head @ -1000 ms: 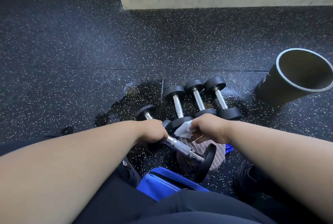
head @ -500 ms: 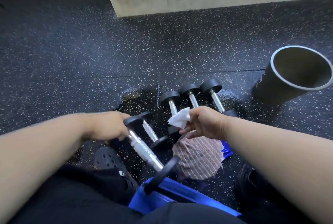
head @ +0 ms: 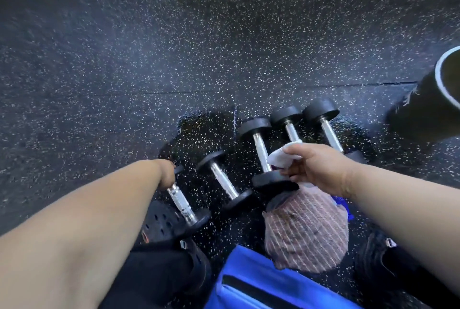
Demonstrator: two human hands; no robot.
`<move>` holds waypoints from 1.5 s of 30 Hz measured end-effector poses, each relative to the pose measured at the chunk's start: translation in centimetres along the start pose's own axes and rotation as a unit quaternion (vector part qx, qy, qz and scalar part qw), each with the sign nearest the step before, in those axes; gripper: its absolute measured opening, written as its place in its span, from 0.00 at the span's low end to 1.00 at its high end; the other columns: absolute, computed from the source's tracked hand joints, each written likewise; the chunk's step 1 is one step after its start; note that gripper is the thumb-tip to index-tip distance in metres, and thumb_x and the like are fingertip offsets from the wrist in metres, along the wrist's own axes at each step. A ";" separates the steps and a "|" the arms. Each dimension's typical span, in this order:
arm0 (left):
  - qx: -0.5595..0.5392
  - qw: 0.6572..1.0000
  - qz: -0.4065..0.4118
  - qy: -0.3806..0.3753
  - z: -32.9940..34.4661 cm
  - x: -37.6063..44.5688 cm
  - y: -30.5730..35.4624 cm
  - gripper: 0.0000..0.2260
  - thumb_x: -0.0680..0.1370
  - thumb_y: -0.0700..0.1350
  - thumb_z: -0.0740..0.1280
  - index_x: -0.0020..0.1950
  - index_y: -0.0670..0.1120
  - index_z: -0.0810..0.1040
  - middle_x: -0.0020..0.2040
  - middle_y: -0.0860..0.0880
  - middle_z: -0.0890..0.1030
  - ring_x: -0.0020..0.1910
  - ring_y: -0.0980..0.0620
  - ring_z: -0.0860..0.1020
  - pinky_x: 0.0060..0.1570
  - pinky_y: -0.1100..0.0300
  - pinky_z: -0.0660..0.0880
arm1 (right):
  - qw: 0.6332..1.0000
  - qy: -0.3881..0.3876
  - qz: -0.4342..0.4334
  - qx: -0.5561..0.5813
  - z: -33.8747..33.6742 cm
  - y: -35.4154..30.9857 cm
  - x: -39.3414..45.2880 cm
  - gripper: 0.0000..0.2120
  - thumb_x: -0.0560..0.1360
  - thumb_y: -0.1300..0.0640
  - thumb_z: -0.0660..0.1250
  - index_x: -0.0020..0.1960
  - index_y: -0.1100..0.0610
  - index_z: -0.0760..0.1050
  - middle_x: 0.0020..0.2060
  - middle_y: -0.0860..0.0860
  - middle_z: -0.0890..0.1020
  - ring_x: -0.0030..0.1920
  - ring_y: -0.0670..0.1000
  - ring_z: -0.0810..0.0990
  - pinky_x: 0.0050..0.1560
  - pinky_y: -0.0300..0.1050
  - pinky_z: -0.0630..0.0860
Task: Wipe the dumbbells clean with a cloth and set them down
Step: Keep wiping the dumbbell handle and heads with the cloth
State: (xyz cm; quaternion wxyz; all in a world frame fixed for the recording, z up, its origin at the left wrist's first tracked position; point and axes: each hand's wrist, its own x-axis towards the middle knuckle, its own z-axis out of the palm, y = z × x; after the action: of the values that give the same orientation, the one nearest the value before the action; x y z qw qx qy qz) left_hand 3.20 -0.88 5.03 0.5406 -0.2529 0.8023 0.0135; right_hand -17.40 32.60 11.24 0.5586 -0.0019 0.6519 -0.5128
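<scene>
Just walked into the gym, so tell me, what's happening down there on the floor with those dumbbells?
A person is cleaning dumbbells. The left hand grips the handle of the leftmost dumbbell, which is low by the floor. The right hand pinches a white cloth above the row. Four more dumbbells lie side by side on the wet speckled floor.

Black cylinder (head: 438, 107) cut off right.
</scene>
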 end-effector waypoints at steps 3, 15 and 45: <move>-0.014 0.999 0.019 -0.025 1.8 3.1 0.8 0.40 0.84 0.34 0.65 0.89 0.40 0.45 0.88 0.38 0.54 0.82 0.40 0.67 0.76 0.53 0.70 | 0.999 0.023 0.031 -0.029 0.4 0.2 1.3 0.13 0.81 0.55 0.64 0.60 0.58 0.83 0.55 0.58 0.87 0.47 0.54 0.88 0.46 0.46 0.79; -0.094 0.995 0.013 -0.023 -0.1 8.4 1.3 0.46 0.79 0.56 0.77 0.89 0.47 0.56 0.81 0.46 0.72 0.71 0.45 0.79 0.72 0.50 0.77 | 0.993 0.011 0.064 -0.103 2.2 -0.8 4.7 0.18 0.81 0.57 0.62 0.45 0.44 0.89 0.53 0.52 0.89 0.50 0.52 0.86 0.52 0.47 0.76; -0.094 0.932 0.126 0.327 -10.4 -19.5 9.4 0.06 0.82 0.48 0.65 0.46 0.51 0.77 0.40 0.52 0.81 0.39 0.52 0.79 0.42 0.52 0.77 | 0.918 0.028 -0.074 -0.388 4.3 -4.8 -4.5 0.10 0.85 0.57 0.55 0.50 0.53 0.74 0.47 0.56 0.76 0.48 0.55 0.73 0.45 0.46 0.74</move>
State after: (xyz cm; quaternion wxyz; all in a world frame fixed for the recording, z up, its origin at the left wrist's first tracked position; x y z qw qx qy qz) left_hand -4.06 11.93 24.04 0.2163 -0.1895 0.9549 0.0736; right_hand -15.33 30.06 18.36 0.4557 -0.2523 0.8131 -0.2597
